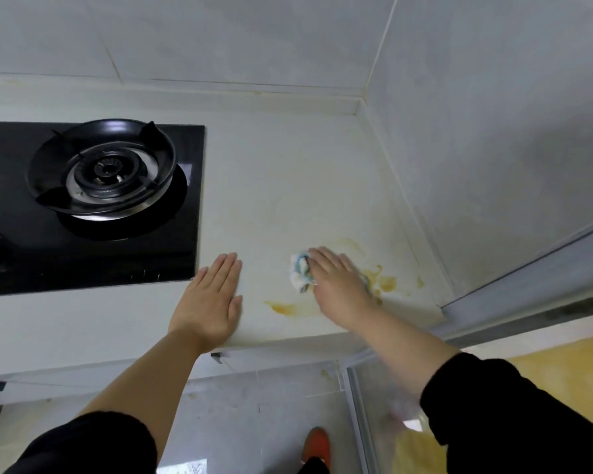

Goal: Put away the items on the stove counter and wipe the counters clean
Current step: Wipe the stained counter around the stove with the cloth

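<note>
Our left hand lies flat on the white counter just right of the black stove, fingers straight, together, pointing at the back wall. Our right hand presses flat-fingered, palm down, on a bunched white-and-teal cloth. Its visible lump, running front to back, pokes out left of the fingers among yellow stains near the counter's front right corner.

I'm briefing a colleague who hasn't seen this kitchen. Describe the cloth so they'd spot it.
Right of the black stove lies a pale counter with yellow stains. Near its front edge, the right hand presses on the cloth. It alone is crumpled, white with blue-green markings.
</note>
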`<state>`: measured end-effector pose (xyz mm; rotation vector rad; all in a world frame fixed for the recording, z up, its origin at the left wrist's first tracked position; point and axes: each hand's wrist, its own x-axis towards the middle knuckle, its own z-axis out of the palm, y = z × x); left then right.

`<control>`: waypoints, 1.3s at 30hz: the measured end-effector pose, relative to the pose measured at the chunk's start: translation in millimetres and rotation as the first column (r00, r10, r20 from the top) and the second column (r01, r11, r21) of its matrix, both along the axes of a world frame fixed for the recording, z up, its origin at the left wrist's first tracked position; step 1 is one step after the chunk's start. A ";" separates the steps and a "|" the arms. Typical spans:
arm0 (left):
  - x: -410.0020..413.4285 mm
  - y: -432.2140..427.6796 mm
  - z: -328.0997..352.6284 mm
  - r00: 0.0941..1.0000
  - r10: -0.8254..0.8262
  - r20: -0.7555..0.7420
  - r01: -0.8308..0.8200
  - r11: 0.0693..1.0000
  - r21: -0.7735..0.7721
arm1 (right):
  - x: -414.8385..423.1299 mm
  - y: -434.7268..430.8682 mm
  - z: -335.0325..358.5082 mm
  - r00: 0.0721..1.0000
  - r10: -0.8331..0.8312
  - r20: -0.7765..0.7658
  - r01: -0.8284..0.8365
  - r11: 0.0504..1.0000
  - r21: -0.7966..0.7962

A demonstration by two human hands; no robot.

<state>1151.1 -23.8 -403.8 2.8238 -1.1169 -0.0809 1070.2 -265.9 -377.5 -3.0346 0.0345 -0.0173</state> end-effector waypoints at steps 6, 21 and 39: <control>0.2 0.7 -2.5 1.000 0.004 0.012 -0.003 1.000 -0.017 | 34.4 -62.0 3.7 0.979 -0.201 -0.028 0.200 0.980 -0.018; 1.2 -1.3 -6.1 1.000 0.009 -0.005 -0.010 0.999 -0.046 | -41.4 -56.5 -1.9 0.951 -0.287 0.118 0.270 0.952 0.143; 1.6 -3.4 -5.0 0.999 0.024 -0.042 -0.026 0.999 -0.038 | -19.8 45.6 -10.7 0.871 -0.480 0.106 0.443 0.860 0.254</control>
